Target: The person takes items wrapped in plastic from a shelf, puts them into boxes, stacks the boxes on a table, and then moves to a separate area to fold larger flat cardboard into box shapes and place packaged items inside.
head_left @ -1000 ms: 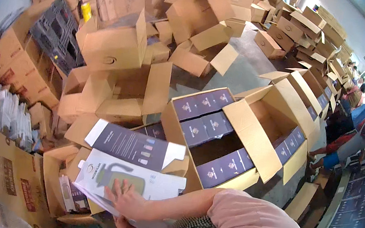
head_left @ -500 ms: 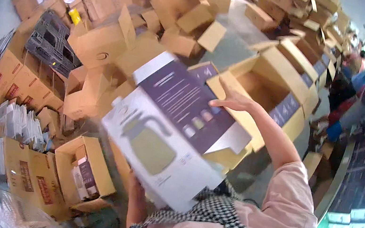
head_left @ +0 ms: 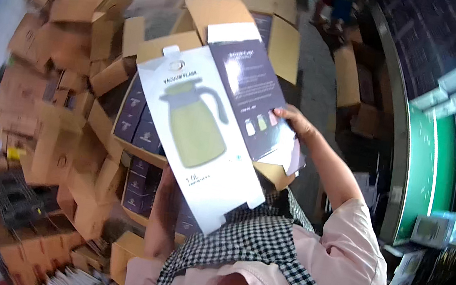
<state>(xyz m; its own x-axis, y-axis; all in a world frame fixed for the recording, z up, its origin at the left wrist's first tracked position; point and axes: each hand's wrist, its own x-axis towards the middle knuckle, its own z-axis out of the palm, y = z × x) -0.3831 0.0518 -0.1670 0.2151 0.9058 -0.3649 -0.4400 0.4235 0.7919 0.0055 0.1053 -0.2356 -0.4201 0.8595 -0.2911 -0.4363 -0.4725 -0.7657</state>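
Note:
I hold a flattened retail carton point(head_left: 205, 133) up in front of me, white on one panel with a picture of a green jug, dark purple on the other. My right hand point(head_left: 294, 122) grips its right edge at the purple panel. My left hand is hidden behind the white panel; only the left forearm point(head_left: 164, 216) shows below it. Just beyond the carton sits an open brown shipping box point(head_left: 247, 20) with purple cartons point(head_left: 143, 129) packed inside.
Piles of open and folded brown cardboard boxes point(head_left: 56, 133) fill the left and top. A dark plastic crate point(head_left: 16, 201) lies lower left. A green wall panel point(head_left: 423, 173) and shelving with stock stand at right. Another person's legs point(head_left: 337, 1) show at the top.
The view has swung round to the right. The flat carton has risen and turned more upright toward me, with my right hand now on its right edge.

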